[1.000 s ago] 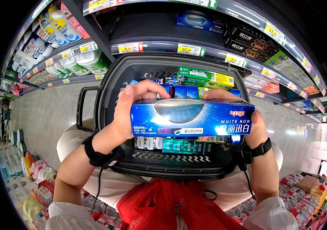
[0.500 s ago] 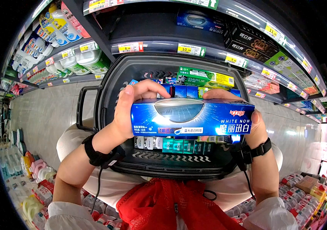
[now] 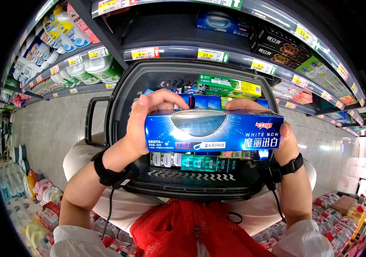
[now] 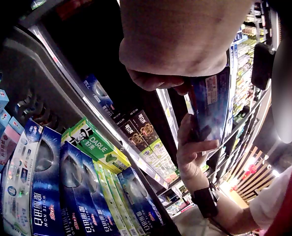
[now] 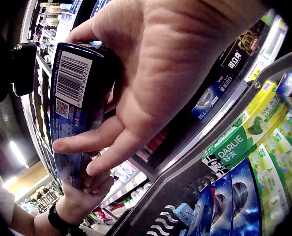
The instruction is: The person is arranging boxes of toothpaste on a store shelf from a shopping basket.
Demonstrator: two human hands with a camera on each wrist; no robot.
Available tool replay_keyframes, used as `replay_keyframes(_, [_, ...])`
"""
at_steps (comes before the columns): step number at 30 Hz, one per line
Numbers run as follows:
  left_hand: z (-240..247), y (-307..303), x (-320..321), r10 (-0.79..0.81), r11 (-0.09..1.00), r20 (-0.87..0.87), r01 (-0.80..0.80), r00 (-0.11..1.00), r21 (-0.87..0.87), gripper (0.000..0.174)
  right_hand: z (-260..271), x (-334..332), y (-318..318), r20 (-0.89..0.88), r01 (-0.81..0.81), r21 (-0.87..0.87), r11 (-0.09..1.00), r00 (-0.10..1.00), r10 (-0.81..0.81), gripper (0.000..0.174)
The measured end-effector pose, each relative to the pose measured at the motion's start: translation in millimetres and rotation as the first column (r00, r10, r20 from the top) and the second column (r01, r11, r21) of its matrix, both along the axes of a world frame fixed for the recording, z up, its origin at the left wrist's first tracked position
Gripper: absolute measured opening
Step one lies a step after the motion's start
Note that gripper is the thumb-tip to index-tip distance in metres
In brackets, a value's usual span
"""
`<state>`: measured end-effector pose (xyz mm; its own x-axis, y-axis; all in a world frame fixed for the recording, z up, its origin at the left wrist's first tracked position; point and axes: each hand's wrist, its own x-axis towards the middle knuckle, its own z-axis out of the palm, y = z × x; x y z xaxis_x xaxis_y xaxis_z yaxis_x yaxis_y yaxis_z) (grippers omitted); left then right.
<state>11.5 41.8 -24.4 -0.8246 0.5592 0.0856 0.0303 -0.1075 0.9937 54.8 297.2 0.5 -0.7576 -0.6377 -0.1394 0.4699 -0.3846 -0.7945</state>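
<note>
A blue toothpaste box [image 3: 213,132] with a silver oval window is held level above the basket, its printed front toward the head camera. My left hand [image 3: 138,124] grips its left end, the index finger bent over the top edge. At the other end my right hand [image 3: 286,143] holds it, thumb on the end and fingers behind. The box's barcode side [image 5: 73,81] shows in the right wrist view, with two fingers spread across its back. Beneath it, the black basket [image 3: 120,92] holds several toothpaste boxes, including a green Darlie toothpaste box [image 3: 228,87] lying across others.
Beyond the basket runs a dark shelf [image 3: 161,32] with price tags, another blue box [image 3: 223,22] and black boxes [image 3: 281,45]. White bottles [image 3: 65,30] stand on the left shelves. The basket's handle [image 3: 90,122] sticks out left. Several packaged goods [image 3: 335,220] lie low on the right.
The box and both hands stay almost where they were, with only a very slight shift of the view. The grip looks the same throughout.
</note>
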Motion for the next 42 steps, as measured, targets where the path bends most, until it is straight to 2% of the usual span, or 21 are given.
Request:
replay_keyframes(14, [-0.1, -0.8, 0.2, 0.000, 1.000, 0.002, 0.000, 1.000, 0.002, 0.075, -1.9, -1.8, 0.9, -0.033, 0.013, 0.067, 0.998, 0.999, -0.010, 0.111])
replay_keyframes(42, [1.1, 0.1, 0.8, -0.002, 1.000, 0.010, 0.002, 1.000, 0.006, 0.075, -0.9, -1.7, -0.4, -0.059, 0.029, 0.096, 0.995, 0.998, -0.023, 0.111])
